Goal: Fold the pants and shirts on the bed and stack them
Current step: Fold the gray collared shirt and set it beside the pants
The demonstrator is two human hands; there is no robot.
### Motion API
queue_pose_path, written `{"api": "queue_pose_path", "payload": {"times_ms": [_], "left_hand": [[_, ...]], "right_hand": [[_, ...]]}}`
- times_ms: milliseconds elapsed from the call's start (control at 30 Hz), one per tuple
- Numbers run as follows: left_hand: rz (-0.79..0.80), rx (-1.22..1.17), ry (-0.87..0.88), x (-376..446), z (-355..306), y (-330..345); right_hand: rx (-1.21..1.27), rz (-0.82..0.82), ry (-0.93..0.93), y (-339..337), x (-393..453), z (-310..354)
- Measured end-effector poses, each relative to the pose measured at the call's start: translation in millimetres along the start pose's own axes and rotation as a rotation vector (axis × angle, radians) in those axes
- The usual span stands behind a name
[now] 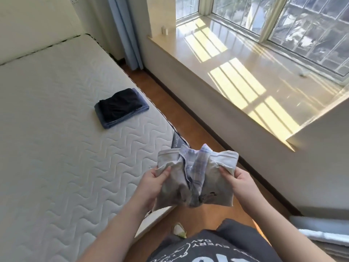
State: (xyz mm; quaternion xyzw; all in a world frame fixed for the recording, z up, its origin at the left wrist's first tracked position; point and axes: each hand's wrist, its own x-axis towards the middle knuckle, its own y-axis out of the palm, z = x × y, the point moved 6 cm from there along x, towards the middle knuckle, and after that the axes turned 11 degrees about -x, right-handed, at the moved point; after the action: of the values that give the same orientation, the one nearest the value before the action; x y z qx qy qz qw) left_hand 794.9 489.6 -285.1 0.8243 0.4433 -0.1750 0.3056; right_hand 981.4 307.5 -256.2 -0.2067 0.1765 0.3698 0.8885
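Gripped folded pale beige shirt w/ plaid lining (196, 178), left hand (158, 181) & right hand (238, 179) clamped opposite edges; soft, floppy, prob. sagged mid.

stack (120, 107) on mattress (56, 129), far-left | garment (194, 173) between both hands, off its near-right edge

The fingers of both hands — left hand (154, 183), right hand (240, 179) — are hidden behind the pale garment (194, 176), the mattress (56, 129) runs off the frame's left edge, and the small object on the sill (165, 30) at upper centre is too small to tell.
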Motion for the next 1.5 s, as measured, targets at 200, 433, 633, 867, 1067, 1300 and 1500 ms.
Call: {"api": "queue_pose_path", "payload": {"times_ms": [200,433,633,867,1067,1300,1500], "left_hand": [[-0.171,-0.073,0.020,42,-6,-5],[-0.382,-0.148,0.051,64,-1,6],[-0.540,-0.214,0.120,67,2,8],[-0.634,-0.185,0.103,70,17,-42],[-0.624,-0.046,0.040,99,16,-96],[-0.596,0.052,-0.016,149,17,-137],[-0.696,0.172,0.026,192,2,-167]], "right_hand": [[-0.065,0.157,-0.011,9,81,16],[-0.097,0.407,0.006,16,165,23],[-0.176,0.605,0.043,32,216,37],[-0.199,0.729,0.128,79,245,29],[-0.312,0.703,0.143,124,266,9],[-0.438,0.661,0.121,168,295,-2],[-0.513,0.621,0.122,188,359,-3]]}}
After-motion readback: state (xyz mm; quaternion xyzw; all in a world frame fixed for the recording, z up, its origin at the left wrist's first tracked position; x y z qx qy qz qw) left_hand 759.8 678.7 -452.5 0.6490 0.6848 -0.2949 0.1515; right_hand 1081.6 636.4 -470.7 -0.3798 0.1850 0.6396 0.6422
